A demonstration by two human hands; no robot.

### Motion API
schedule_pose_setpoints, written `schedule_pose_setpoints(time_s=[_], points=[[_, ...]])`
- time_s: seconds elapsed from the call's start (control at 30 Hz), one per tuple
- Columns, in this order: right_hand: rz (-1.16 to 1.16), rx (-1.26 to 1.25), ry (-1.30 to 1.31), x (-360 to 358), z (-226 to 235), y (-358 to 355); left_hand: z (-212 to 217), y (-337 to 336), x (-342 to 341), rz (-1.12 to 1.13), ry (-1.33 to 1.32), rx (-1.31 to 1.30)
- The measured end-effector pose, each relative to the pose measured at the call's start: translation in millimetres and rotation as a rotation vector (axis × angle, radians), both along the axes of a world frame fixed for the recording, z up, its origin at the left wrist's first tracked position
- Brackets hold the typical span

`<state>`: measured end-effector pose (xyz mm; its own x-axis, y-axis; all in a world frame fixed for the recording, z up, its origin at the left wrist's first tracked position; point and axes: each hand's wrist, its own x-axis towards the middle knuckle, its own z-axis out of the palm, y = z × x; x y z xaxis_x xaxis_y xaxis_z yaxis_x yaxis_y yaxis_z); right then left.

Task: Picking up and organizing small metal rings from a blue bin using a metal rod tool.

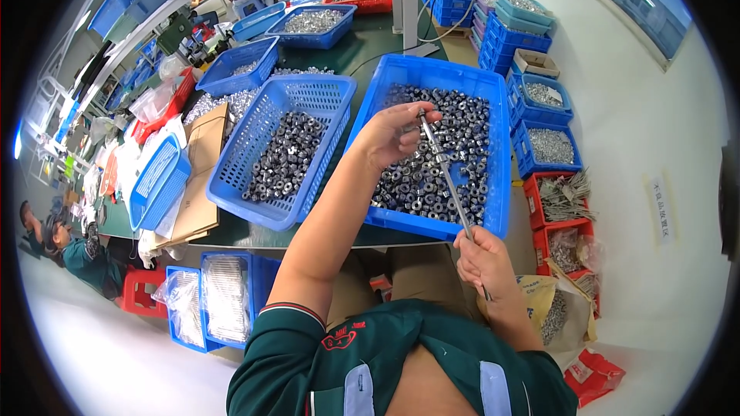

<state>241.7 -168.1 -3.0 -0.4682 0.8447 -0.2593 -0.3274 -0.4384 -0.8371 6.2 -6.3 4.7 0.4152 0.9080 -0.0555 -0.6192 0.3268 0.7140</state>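
My right hand (486,262) is closed around the lower part of a thin metal rod (456,199), which slants up and to the left. A few shiny ring-like pieces (439,156) sit on the rod near its upper end. My left hand (395,132) is at that end, its fingertips pinching a small dark metal ring (422,113) at the tip. Both hands are over a large blue bin (499,156) holding many loose metal rings (416,199). Whether the pinched ring is around the rod or just against it, I cannot tell.
Left of the bin, a blue perforated basket (223,185) holds similar rings. Cardboard (202,177) and another blue basket (160,182) lie beyond it. Stacked blue crates (532,162) and red bins (532,200) line the right wall. A co-worker (85,262) sits far left.
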Motion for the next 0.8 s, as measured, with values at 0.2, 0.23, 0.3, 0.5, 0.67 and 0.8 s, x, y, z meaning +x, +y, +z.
schedule_pose_setpoints(time_s=[0.2, 0.23, 0.3, 0.5, 0.67, 0.8], points=[[-0.056, 0.009, -0.001, -8.4, 0.5, 5.6, -4.8, -0.6, 5.8, -0.250, 0.067, 0.027], [-0.078, 0.006, -0.018, -11.3, 0.9, 6.7, -3.4, -1.8, 6.1, -0.239, 0.102, 0.003], [-0.087, -0.009, 0.003, -15.5, 2.1, 9.9, -2.2, -1.3, 3.2, -0.249, 0.114, -0.006], [-0.121, 0.011, 0.023, -12.4, 4.1, 7.7, -5.7, 3.4, 2.3, 0.010, 0.084, -0.150], [-0.115, 0.039, 0.015, -0.3, -0.4, 0.6, -6.5, 6.8, 1.7, 0.154, 0.013, -0.258], [-0.076, 0.016, 0.025, 5.1, -6.5, -2.6, -6.7, 5.4, -2.7, 0.133, -0.022, -0.251]])
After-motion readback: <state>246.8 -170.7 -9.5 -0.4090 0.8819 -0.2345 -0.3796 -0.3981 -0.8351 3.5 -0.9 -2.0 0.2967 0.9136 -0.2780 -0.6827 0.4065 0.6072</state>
